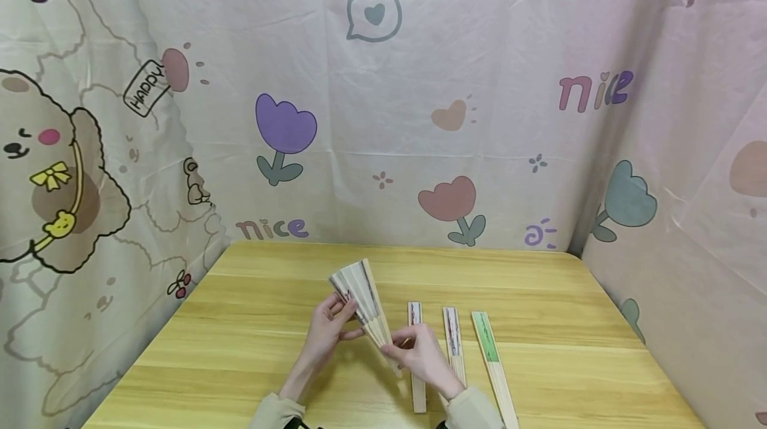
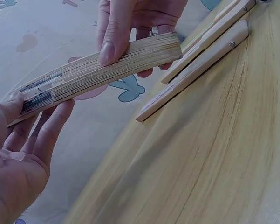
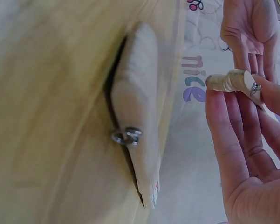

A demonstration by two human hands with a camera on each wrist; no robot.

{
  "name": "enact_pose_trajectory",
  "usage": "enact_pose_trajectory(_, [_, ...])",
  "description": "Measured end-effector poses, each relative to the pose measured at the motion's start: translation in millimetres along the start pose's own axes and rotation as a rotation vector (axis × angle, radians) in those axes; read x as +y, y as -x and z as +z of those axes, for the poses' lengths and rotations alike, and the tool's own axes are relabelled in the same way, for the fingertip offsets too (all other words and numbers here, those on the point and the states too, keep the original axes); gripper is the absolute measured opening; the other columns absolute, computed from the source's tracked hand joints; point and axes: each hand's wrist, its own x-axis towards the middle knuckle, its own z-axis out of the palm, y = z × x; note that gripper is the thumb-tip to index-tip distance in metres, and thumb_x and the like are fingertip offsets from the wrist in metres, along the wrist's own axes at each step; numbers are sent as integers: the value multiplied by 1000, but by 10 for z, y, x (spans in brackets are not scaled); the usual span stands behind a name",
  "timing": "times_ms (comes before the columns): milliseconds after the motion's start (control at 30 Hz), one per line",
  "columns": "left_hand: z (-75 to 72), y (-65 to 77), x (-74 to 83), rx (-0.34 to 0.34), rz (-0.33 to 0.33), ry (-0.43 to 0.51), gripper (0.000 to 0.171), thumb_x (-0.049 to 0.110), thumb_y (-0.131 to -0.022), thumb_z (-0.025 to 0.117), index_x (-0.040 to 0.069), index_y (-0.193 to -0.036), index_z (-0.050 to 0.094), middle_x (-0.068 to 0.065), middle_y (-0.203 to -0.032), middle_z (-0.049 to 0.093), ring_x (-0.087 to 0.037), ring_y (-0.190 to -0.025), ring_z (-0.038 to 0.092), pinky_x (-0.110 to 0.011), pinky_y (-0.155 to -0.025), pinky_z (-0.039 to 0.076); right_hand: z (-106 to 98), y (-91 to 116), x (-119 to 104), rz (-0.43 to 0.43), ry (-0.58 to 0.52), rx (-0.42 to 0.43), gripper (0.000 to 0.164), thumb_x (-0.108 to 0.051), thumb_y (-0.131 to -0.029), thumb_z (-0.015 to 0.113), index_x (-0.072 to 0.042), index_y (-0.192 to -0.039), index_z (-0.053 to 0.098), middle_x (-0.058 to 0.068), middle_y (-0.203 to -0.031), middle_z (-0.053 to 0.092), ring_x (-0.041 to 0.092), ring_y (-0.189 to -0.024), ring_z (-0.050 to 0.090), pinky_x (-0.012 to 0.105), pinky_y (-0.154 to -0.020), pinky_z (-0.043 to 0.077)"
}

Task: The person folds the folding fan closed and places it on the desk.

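A partly spread folding fan [image 1: 364,292] with pale ribs and a dark-patterned light leaf is held above the table between both hands. My left hand [image 1: 329,328] pinches the leaf side, thumb on top and fingers beneath. Near the pivot end, my right hand [image 1: 419,352] grips the bare ribs [image 2: 144,53] between thumb and fingers. In the right wrist view the rivet end [image 3: 244,84] of this fan rests on the right fingers. Just under the right hand lies a closed fan [image 1: 418,396], partly covered by it.
Right of that, a closed fan with a printed leaf [image 1: 453,332] and a closed green fan [image 1: 487,339] lie lengthwise on the wooden table [image 1: 240,349]. A printed cloth [image 1: 371,82] hangs behind the table and along both sides.
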Motion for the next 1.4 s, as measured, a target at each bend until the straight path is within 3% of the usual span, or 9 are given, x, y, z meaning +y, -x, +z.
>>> enact_pose_trajectory(433, [-8, 4, -2, 15, -31, -12, 45, 14, -104, 56, -13, -139, 45, 8, -100, 74, -13, -88, 71, -36, -76, 69, 11, 11, -10, 18, -28, -40, 13, -8, -87, 76, 4, -92, 77, 22, -79, 73, 4, -59, 61, 16, -52, 61])
enact_pose_trajectory(600, [-5, 5, 9, 5, -45, -12, 45, 15, -105, 54, -12, -140, 44, 8, -100, 73, -12, -87, 70, -35, -76, 69, 10, 14, -9, 11, -17, -45, 13, -9, -87, 76, 3, -90, 77, 21, -78, 73, 2, -58, 61, 15, -52, 60])
enact_pose_trajectory(867, [19, 4, 17, -24, -5, -28, 48, 18, -105, 54, -15, -138, 41, 8, -100, 73, -11, -87, 71, -30, -71, 69, 9, 16, -6, -40, -6, -72, 11, -10, -87, 76, 1, -87, 77, 19, -79, 72, -1, -57, 59, 13, -52, 58])
enact_pose_trajectory(1067, [28, 2, 13, 16, -27, -11, 42, 14, -103, 57, -11, -135, 47, 6, -98, 74, -12, -85, 71, -31, -69, 69, -1, 14, -7, -43, 7, -91, 11, -10, -87, 76, 1, -86, 77, 18, -77, 72, -1, -57, 58, 12, -51, 56])
enact_pose_trajectory(1233, [25, 0, 11, 32, -41, -19, 36, 13, -102, 59, -8, -131, 51, 6, -95, 74, -12, -83, 70, -31, -68, 69, 6, 18, -2, -33, -16, -116, 12, -11, -87, 77, 1, -84, 77, 19, -76, 73, 2, -55, 58, 19, -49, 60])
enact_pose_trajectory(1400, [18, 2, 15, 16, -38, -40, 41, 14, -103, 58, -12, -133, 49, 7, -94, 73, -11, -80, 70, -31, -67, 69, 13, 16, 4, -31, -50, -137, 13, -10, -87, 77, 2, -82, 76, 21, -76, 73, 4, -55, 60, 38, -51, 65])
